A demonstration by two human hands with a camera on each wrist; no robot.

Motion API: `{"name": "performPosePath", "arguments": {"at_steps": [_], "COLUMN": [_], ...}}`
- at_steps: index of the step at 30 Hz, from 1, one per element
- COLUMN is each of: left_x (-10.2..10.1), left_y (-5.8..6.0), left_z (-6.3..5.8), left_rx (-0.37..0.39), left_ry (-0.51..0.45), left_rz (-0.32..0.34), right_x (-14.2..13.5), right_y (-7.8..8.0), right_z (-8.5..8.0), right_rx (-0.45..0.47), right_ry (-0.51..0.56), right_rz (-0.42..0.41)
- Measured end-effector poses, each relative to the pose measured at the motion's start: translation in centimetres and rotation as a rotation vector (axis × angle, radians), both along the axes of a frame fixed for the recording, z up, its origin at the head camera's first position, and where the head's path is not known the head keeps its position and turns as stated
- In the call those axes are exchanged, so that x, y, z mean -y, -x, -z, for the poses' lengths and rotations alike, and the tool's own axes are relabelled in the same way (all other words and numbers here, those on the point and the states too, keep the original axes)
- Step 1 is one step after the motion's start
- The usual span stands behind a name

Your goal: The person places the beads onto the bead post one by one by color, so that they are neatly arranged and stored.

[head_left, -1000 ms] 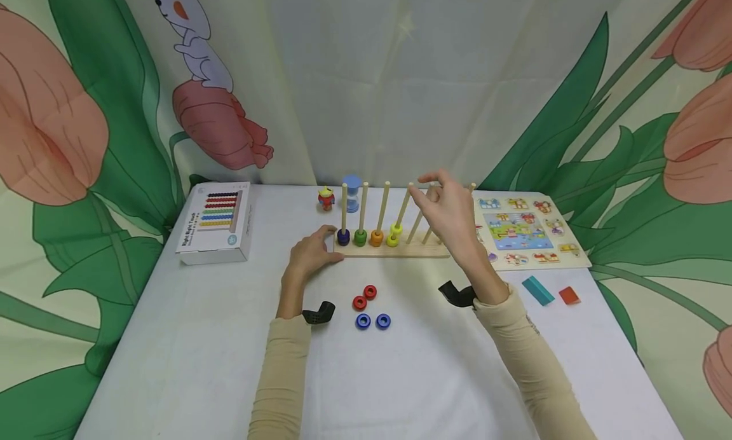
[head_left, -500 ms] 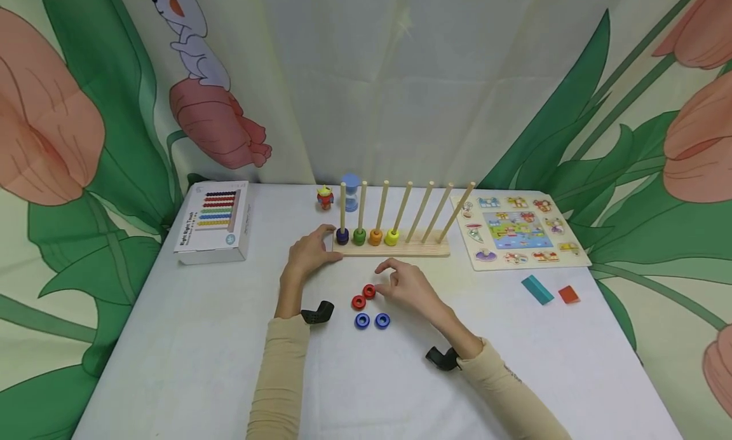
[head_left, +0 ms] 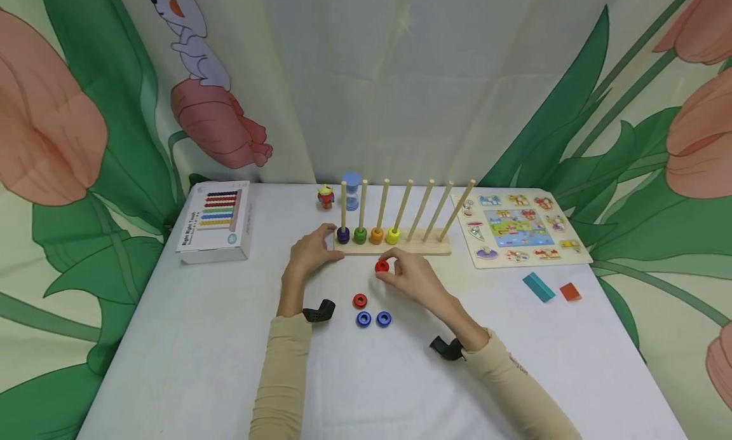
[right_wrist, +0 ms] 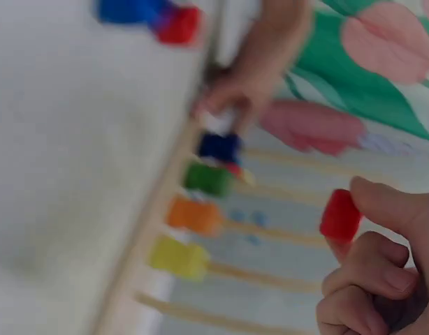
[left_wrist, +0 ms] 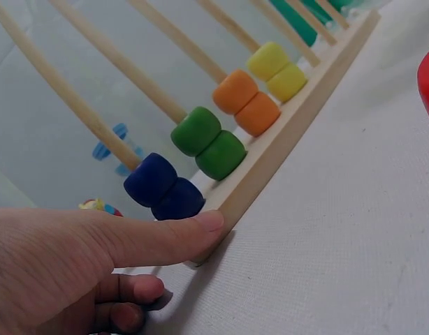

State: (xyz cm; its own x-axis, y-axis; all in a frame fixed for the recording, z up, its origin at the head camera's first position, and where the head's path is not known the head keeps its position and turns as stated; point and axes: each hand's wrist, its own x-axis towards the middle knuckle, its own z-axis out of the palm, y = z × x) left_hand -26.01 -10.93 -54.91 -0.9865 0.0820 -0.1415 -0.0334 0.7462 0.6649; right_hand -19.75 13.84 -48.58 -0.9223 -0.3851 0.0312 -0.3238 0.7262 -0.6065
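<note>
My left hand (head_left: pixel 311 254) holds the left end of a wooden peg stand (head_left: pixel 423 249), its thumb on the front edge in the left wrist view. Dark blue beads (left_wrist: pixel 164 187), green beads (left_wrist: pixel 209 144), orange beads (left_wrist: pixel 246 102) and yellow beads (left_wrist: pixel 277 71) sit in pairs on the stand's left pegs; the three right pegs are bare. Between thumb and forefinger, my right hand (head_left: pixel 416 276) pinches a red bead (head_left: pixel 381 266) just in front of the stand. Another red bead (head_left: pixel 359 301) and two blue beads (head_left: pixel 363 319) lie on the cloth nearer me.
Left of the stand lies a white box (head_left: pixel 213 224). Behind it are a small toy figure (head_left: pixel 326 197) and a blue hourglass (head_left: pixel 352 191). To the right lie a picture puzzle board (head_left: pixel 476 236), a teal block (head_left: pixel 539 287) and a red-orange piece (head_left: pixel 570 292).
My right hand came down from the pegs to the loose beads, took one red bead and lifted it toward the stand. The yellow beads have settled on their peg. My left hand stays put.
</note>
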Motion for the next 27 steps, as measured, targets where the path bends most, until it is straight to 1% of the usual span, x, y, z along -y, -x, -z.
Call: {"name": "performPosePath", "arguments": {"at_steps": [5, 7, 9, 10, 12, 15, 19, 21, 24, 26, 27], "left_x": [0.0, 0.0, 0.0, 0.0, 0.0, -0.1, -0.3, -0.3, -0.3, -0.1, 0.0], "left_y": [0.0, 0.0, 0.0, 0.0, 0.0, -0.1, 0.1, 0.1, 0.1, 0.1, 0.1], "left_z": [-0.2, -0.1, -0.1, -0.1, 0.0, 0.2, 0.4, 0.3, 0.2, 0.2, 0.2], "left_rx": [-0.014, -0.012, -0.008, -0.006, -0.001, 0.005, 0.003, 0.000, 0.000, 0.005, 0.008], "left_ry": [-0.002, 0.000, -0.002, -0.003, 0.000, 0.005, 0.004, -0.002, -0.003, 0.005, 0.009], "left_rz": [-0.001, 0.001, 0.000, 0.000, -0.002, -0.004, -0.002, 0.001, 0.002, 0.003, 0.003], "right_x": [-1.7, -2.3, -2.8, -2.9, -3.2, -3.3, -3.3, -3.4, -3.3, -3.0, -2.7], "right_y": [1.2, 1.7, 2.3, 2.6, 3.3, 4.2, 5.0, 5.1, 4.7, 4.1, 3.6], "right_z": [-5.6, -7.4, -8.9, -9.4, -10.1, -10.4, -10.4, -10.1, -9.2, -8.1, -7.3], "right_rx": [-0.175, -0.256, -0.341, -0.388, -0.452, -0.486, -0.441, -0.429, -0.447, -0.469, -0.466], "right_ry": [0.125, 0.157, 0.193, 0.207, 0.227, 0.217, 0.178, 0.191, 0.294, 0.372, 0.399], "right_rz": [0.115, 0.152, 0.185, 0.202, 0.232, 0.283, 0.338, 0.347, 0.340, 0.332, 0.319]}}
